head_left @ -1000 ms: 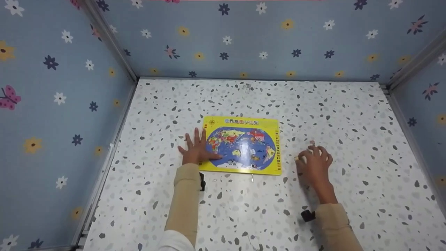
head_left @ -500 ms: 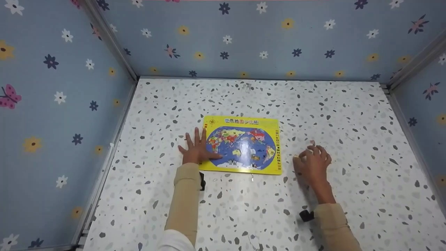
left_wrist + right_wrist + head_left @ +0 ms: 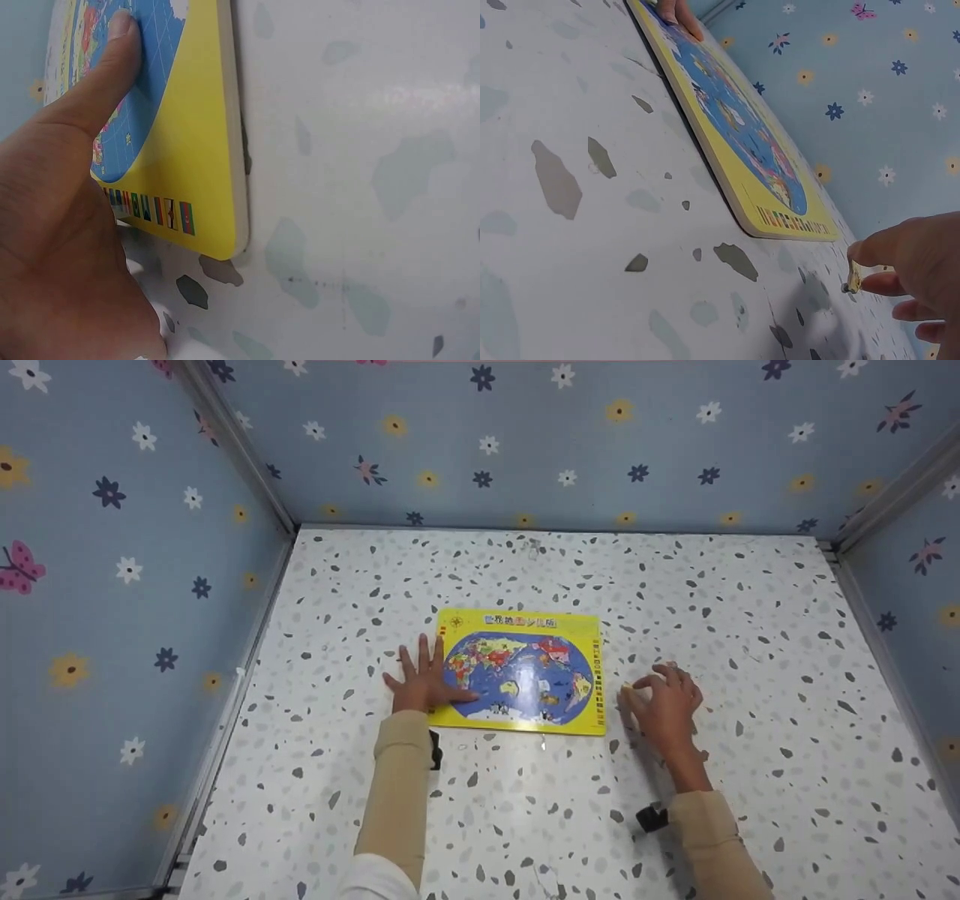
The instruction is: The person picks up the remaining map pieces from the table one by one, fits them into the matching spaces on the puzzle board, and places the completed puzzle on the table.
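Note:
A yellow-bordered world map puzzle board [image 3: 517, 621] lies flat on the speckled table, its blue oval map filled with coloured land shapes. My left hand [image 3: 420, 686] rests spread over its left edge, the thumb [image 3: 112, 64] lying on the blue sea. To the right of the board, my right hand [image 3: 669, 712] pinches a small yellow puzzle piece [image 3: 854, 277] between thumb and index finger, low over the table. The other fingers are bent behind it. A tiny pinkish piece [image 3: 672, 664] shows at the far side of the right hand, partly hidden by its fingers.
The white table [image 3: 525, 825] with grey specks spreads around the board. Blue flowered panels [image 3: 555, 442] close it off at the back and at both sides. Black wrist camera mounts [image 3: 652, 817] stick out from the beige sleeves [image 3: 709, 832].
My right hand has moved left toward the board with the small yellow puzzle piece in its pinch. The left hand and the board have stayed in place.

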The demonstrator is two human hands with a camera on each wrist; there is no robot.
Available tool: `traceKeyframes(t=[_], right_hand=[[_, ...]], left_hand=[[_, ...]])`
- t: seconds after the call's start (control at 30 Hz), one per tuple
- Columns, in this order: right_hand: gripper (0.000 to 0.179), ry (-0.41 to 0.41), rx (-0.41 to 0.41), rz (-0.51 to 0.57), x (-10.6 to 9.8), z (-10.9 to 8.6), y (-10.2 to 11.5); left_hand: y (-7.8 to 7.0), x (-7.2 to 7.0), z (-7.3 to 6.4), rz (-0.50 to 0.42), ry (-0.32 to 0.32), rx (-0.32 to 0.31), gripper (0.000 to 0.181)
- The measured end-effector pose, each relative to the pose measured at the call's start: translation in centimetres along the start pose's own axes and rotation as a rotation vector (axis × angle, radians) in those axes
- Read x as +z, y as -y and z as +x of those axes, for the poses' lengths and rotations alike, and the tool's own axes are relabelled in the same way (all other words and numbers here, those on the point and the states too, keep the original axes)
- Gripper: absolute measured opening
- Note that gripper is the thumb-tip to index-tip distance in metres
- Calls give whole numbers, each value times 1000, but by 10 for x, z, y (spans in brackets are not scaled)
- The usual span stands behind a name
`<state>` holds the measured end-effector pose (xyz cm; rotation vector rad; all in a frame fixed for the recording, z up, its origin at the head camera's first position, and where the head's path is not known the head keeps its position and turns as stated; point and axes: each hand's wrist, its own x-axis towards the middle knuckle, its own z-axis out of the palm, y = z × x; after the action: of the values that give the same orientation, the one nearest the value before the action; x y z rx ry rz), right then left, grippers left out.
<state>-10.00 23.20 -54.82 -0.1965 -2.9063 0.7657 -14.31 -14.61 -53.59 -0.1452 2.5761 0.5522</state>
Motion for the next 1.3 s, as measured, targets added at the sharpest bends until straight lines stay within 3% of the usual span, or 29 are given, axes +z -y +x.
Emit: traceKeyframes(t=[0.8,1.3], right_hand=[[25,12,40,57,20,8,28],[31,29,35,-8,33,11,40]], left_hand=[[-2,-2,-2,-2,-4,-5,126],[-1,-1,-5,-19,-31,5,125]])
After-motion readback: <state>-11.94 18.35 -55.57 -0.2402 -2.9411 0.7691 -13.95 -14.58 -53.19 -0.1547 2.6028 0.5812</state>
